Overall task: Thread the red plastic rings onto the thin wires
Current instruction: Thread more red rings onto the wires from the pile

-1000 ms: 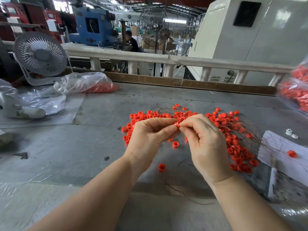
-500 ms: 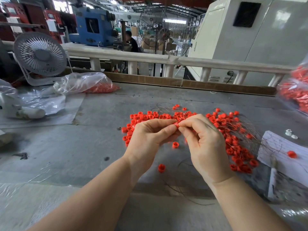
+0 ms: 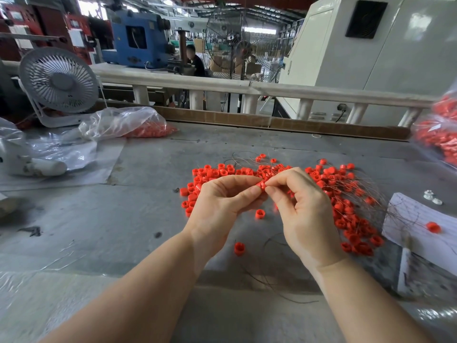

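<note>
My left hand [image 3: 222, 204] pinches a small red ring [image 3: 260, 186] between thumb and forefinger above the grey table. My right hand [image 3: 304, 214] meets it fingertip to fingertip and pinches at the ring's right side; any wire between those fingers is too thin to make out. Behind and to the right of both hands lies a spread pile of red rings [image 3: 346, 214]. Thin wires [image 3: 366, 189] run tangled through that pile. Two loose rings [image 3: 239, 248] lie on the table below my hands.
A white paper sheet [image 3: 418, 224] with one red ring lies at the right. Clear bags of red rings [image 3: 138, 125] sit at the back left and the right edge. A white desk fan [image 3: 59, 82] stands at the far left. A dark wire [image 3: 279, 285] curls between my forearms.
Both hands stay together at the same spot. My right fingers have shifted slightly against the ring held by my left hand.
</note>
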`<state>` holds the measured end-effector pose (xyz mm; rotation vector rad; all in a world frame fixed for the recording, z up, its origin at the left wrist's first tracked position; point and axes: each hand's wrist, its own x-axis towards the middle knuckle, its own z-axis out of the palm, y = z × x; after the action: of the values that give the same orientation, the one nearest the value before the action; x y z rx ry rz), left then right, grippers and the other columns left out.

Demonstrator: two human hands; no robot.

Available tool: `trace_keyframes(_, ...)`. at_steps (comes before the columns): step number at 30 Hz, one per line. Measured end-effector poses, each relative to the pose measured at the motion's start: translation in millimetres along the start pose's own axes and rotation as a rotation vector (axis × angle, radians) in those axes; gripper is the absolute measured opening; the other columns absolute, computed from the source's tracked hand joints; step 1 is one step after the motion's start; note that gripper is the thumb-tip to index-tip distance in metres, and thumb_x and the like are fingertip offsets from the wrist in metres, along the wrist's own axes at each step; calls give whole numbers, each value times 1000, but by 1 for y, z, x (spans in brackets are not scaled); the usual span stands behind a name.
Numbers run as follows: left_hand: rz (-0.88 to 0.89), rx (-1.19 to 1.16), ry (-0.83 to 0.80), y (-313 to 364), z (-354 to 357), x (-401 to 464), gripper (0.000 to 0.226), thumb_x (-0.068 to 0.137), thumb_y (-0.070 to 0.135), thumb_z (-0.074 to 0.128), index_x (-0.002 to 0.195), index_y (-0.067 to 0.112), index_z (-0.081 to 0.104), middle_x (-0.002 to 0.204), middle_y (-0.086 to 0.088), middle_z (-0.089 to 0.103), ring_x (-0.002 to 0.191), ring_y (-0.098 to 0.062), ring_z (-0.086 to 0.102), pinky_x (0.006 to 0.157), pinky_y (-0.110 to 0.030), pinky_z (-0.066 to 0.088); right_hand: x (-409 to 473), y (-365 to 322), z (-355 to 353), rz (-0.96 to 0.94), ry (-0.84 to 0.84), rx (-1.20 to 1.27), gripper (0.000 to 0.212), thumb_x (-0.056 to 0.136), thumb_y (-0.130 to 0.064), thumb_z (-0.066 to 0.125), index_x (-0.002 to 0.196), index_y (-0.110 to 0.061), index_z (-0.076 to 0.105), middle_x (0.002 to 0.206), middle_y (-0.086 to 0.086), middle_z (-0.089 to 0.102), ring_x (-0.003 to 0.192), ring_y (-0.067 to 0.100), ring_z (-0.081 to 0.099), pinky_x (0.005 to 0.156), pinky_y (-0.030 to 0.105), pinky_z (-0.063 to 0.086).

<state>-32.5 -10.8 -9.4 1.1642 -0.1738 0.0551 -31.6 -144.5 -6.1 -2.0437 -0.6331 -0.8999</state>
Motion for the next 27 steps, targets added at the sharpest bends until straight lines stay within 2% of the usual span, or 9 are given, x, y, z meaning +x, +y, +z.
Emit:
trace_keyframes(3, -15, -14, 3, -1, -1, 1, 30, 64, 11, 66, 91, 0, 68, 83, -12, 72, 78, -19, 69, 74, -24, 57, 2, 0, 0, 166, 8, 183, 17, 86, -6, 62, 78, -21, 61, 70, -14, 58, 64, 1, 54, 64, 10, 39)
trace_keyframes(6, -11, -34, -7, -1, -2, 1, 29, 64, 12, 67, 91, 1, 68, 83, -12, 72, 77, -18, 70, 74, -25, 57, 4, 1, 0, 295, -4, 317, 25, 88, -7, 61, 75, -29, 60, 62, -19, 60, 56, -2, 52, 58, 9, 39)
trace_keyframes(10, 2, -56, -22, -2, -2, 2, 23, 64, 12, 67, 86, 5, 70, 78, -8, 73, 73, -15, 70, 69, -22, 56, 5, 0, -2, 384, 9, 438, 21, 89, -9, 58, 75, -24, 62, 59, -14, 59, 45, 1, 42, 47, 14, 38)
trace_keyframes(15, 15, -66, -16, -2, -2, 2, 18, 63, 11, 68, 81, 8, 72, 75, -7, 73, 70, -13, 70, 65, -19, 55, 5, -1, -2, 427, 15, 486, 18, 90, -11, 57, 76, -20, 63, 58, -9, 58, 45, 4, 41, 46, 15, 38)
trace_keyframes(18, 27, -68, -15, -2, -2, 2, 14, 63, 11, 69, 77, 12, 74, 75, -6, 73, 70, -12, 69, 64, -18, 54, 5, -1, -2, 408, 15, 470, 18, 90, -12, 58, 76, -21, 63, 58, -12, 57, 47, 2, 42, 47, 14, 38)
trace_keyframes(22, 43, -59, -11, -2, -2, 2, 15, 65, 11, 69, 78, 12, 74, 77, -6, 73, 71, -12, 70, 63, -17, 53, 3, -1, -1, 277, 38, 287, 17, 88, -11, 62, 76, -24, 62, 64, -16, 61, 61, -1, 54, 60, 9, 40)
trace_keyframes(25, 61, -45, -1, -3, -1, 3, 17, 64, 11, 69, 81, 10, 72, 78, -7, 73, 72, -13, 70, 64, -17, 53, 1, -1, 1, 166, 56, 139, 5, 87, -16, 61, 82, -17, 63, 74, -9, 60, 68, 5, 55, 67, 16, 42)
trace_keyframes(27, 76, -20, 1, -3, -1, 3, 19, 64, 12, 69, 82, 10, 72, 79, -7, 74, 75, -13, 70, 65, -18, 53, 0, -1, 2, 113, 71, 78, 9, 86, -17, 57, 83, -11, 64, 77, -6, 58, 70, 10, 55, 69, 21, 43)
